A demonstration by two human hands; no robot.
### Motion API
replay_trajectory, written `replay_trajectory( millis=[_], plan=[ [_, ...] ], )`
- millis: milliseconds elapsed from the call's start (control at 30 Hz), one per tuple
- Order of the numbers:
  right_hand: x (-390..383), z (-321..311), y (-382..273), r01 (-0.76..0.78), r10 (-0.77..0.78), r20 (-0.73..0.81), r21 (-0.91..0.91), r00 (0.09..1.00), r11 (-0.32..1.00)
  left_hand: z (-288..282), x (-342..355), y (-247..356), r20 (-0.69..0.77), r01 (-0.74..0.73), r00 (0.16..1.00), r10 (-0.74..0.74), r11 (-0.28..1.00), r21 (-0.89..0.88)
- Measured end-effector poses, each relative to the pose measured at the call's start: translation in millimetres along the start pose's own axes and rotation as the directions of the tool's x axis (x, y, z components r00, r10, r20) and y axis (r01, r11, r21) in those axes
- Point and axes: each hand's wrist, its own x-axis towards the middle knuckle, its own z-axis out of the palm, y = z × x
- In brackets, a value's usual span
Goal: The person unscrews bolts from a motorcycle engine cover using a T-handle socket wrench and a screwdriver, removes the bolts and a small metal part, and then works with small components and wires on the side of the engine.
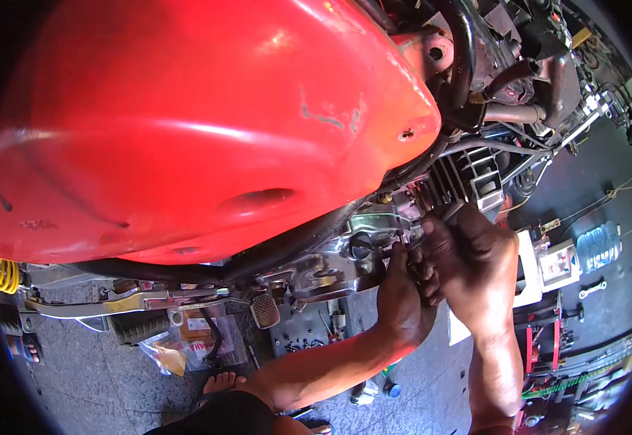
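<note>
Beside the engine of a motorcycle, both my hands are close together, at the front edge of a shiny metal engine cover (341,268). My left hand (401,299) is closed with its thumb up against the cover's edge; whatever its fingers hold is hidden. My right hand (472,246) is curled around a silver metal rod (452,212), perhaps a tool handle, whose end sticks out above the fist. A black round cap (361,245) sits on the cover left of my thumb. The finned cylinder (468,177) rises just beyond my right hand.
The red fuel tank (207,138) fills the upper left. Below the engine are a foot pedal (265,310) and a tray (294,335) of small parts. A plastic bag (211,337) lies on the floor. At right stand a clear bottle (599,246), a ring spanner (592,288) and a red tool rack (544,348).
</note>
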Motion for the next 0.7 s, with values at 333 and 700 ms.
replay_trajectory(
  millis=[333,700],
  plan=[
    [8.0,-5.0,14.9,-0.284,0.328,-0.101,0.311,0.939,0.907,-7.8,3.0,7.7,0.092,0.005,0.996,-0.001,0.999,-0.048],
    [-20.3,9.6,98.1,-0.330,0.593,-0.006,0.827,0.805,0.456,-27.4,9.0,-1.1,0.036,-0.111,0.994,0.105,0.942,0.316]
  ],
)
